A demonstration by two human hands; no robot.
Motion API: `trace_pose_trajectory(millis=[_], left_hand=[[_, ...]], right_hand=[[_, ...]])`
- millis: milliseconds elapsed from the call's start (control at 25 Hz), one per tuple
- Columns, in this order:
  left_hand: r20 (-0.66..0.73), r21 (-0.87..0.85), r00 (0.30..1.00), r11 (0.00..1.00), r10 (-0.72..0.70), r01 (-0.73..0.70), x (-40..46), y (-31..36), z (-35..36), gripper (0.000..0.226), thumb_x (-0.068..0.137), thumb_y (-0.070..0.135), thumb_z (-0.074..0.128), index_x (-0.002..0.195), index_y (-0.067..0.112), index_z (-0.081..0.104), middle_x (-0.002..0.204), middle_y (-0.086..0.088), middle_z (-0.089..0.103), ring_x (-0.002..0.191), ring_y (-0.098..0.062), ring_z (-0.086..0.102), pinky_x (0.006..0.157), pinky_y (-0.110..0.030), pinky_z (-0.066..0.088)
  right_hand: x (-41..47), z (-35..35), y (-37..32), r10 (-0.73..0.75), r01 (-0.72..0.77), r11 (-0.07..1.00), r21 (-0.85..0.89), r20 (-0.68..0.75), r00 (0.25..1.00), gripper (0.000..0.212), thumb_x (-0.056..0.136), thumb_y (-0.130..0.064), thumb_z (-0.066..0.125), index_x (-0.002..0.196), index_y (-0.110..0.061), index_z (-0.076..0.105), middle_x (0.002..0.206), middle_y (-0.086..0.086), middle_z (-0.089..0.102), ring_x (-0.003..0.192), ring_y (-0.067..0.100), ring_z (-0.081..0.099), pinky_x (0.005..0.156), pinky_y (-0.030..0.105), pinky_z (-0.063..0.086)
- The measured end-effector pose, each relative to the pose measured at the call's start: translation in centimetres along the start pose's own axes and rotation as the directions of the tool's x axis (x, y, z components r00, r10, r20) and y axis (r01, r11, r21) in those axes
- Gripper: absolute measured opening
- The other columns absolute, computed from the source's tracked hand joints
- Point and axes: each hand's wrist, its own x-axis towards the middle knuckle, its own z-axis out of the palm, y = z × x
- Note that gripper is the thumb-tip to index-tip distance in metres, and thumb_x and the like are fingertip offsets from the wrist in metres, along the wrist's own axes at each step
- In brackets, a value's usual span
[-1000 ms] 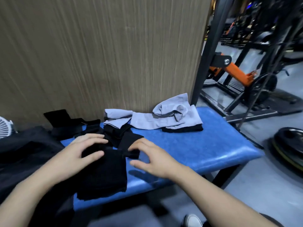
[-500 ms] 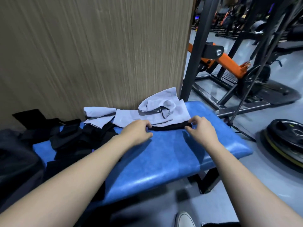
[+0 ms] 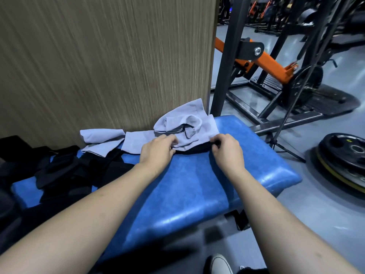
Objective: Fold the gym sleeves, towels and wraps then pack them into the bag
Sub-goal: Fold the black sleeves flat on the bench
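A crumpled pale grey towel [image 3: 183,123] lies at the back of the blue padded bench [image 3: 197,184], against the wood-grain wall. Under its near edge lies a black cloth [image 3: 194,150]. My left hand [image 3: 157,151] pinches the left end of that grey and black edge. At the right end, my right hand [image 3: 227,149] pinches the black cloth. More grey cloth [image 3: 102,135] stretches to the left. A heap of black sleeves and wraps [image 3: 65,171] covers the bench's left part. At the far left edge sits a dark bag [image 3: 7,202], mostly out of frame.
A wood-grain wall [image 3: 98,56] rises right behind the bench. A black and orange gym machine frame [image 3: 256,62] stands to the right. Black weight plates [image 3: 343,155] lie on the grey floor. My white shoe [image 3: 219,264] shows at the bottom.
Both hands left the black pile on the left and reached right to the grey towel. They now pinch its near edge, and the view has swung right.
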Motion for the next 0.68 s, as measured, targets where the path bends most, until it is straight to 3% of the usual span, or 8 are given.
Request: trace_pose_trajectory(millis=[160, 280, 360, 520, 600, 680], left_hand=[[-0.004, -0.019, 0.991, 0.991, 0.135, -0.135, -0.3, -0.1, -0.8, 0.011, 0.095, 0.023, 0.054, 0.103, 0.031, 0.056, 0.099, 0.007, 0.056, 0.088, -0.019, 0.059, 0.067, -0.031, 0.04], [0.056, -0.219, 0.978, 0.958, 0.201, -0.185, -0.5, 0.0, -2.3, 0.019, 0.099, 0.014, 0.049, 0.1, 0.031, 0.057, 0.098, 0.002, 0.05, 0.071, -0.018, 0.064, 0.07, -0.03, 0.046], [0.038, -0.343, 0.977, 0.921, 0.212, -0.186, -0.7, 0.1, -3.5, 0.023, 0.1, 0.007, 0.047, 0.101, 0.026, 0.06, 0.098, 0.002, 0.048, 0.07, -0.012, 0.067, 0.074, -0.025, 0.049], [0.022, -0.476, 0.985, 0.868, 0.169, -0.138, -1.2, 0.4, -5.4, 0.015, 0.095, 0.004, 0.061, 0.102, 0.012, 0.072, 0.098, 0.003, 0.051, 0.087, -0.01, 0.067, 0.086, -0.016, 0.048], [0.082, -0.543, 0.982, 0.834, 0.17, -0.099, -1.7, 0.4, -6.2, 0.017, 0.085, 0.006, 0.075, 0.102, 0.01, 0.073, 0.102, 0.003, 0.051, 0.092, -0.009, 0.063, 0.089, -0.013, 0.047], [0.122, -0.499, 0.967, 0.856, 0.225, -0.136, -2.2, 0.2, -6.2, 0.025, 0.077, 0.004, 0.082, 0.098, 0.009, 0.07, 0.101, 0.007, 0.047, 0.09, -0.007, 0.061, 0.089, -0.017, 0.049]], right_hand=[[0.0, -1.3, -1.5, 0.026, -0.012, 0.995, 0.103, -0.144, 0.989, 0.014, 0.091, -0.019, 0.054, 0.098, -0.022, 0.067, 0.099, 0.0, 0.057, 0.091, 0.022, 0.058, 0.072, 0.036, 0.045], [-0.3, -1.9, -2.3, -0.007, 0.04, 0.989, 0.145, -0.22, 0.975, 0.008, 0.093, -0.019, 0.052, 0.096, -0.02, 0.058, 0.1, 0.002, 0.05, 0.085, 0.025, 0.055, 0.072, 0.041, 0.048], [-0.5, -2.3, -2.6, -0.038, 0.083, 0.98, 0.181, -0.239, 0.97, 0.008, 0.094, -0.013, 0.05, 0.098, -0.015, 0.056, 0.103, 0.005, 0.048, 0.083, 0.024, 0.051, 0.074, 0.041, 0.045], [-0.8, -3.2, -2.8, -0.09, 0.115, 0.97, 0.215, -0.126, 0.988, 0.027, 0.084, 0.008, 0.048, 0.098, -0.015, 0.053, 0.106, 0.006, 0.052, 0.085, 0.011, 0.044, 0.071, 0.025, 0.035], [-1.0, -3.5, -2.9, -0.117, 0.124, 0.967, 0.222, -0.048, 0.992, 0.033, 0.082, 0.01, 0.048, 0.097, -0.02, 0.051, 0.106, 0.006, 0.055, 0.088, 0.014, 0.048, 0.072, 0.022, 0.035], [-1.1, -3.8, -3.0, -0.141, 0.136, 0.967, 0.217, 0.009, 0.99, 0.033, 0.084, 0.01, 0.051, 0.099, -0.02, 0.053, 0.106, 0.006, 0.056, 0.09, 0.017, 0.051, 0.074, 0.018, 0.034]])
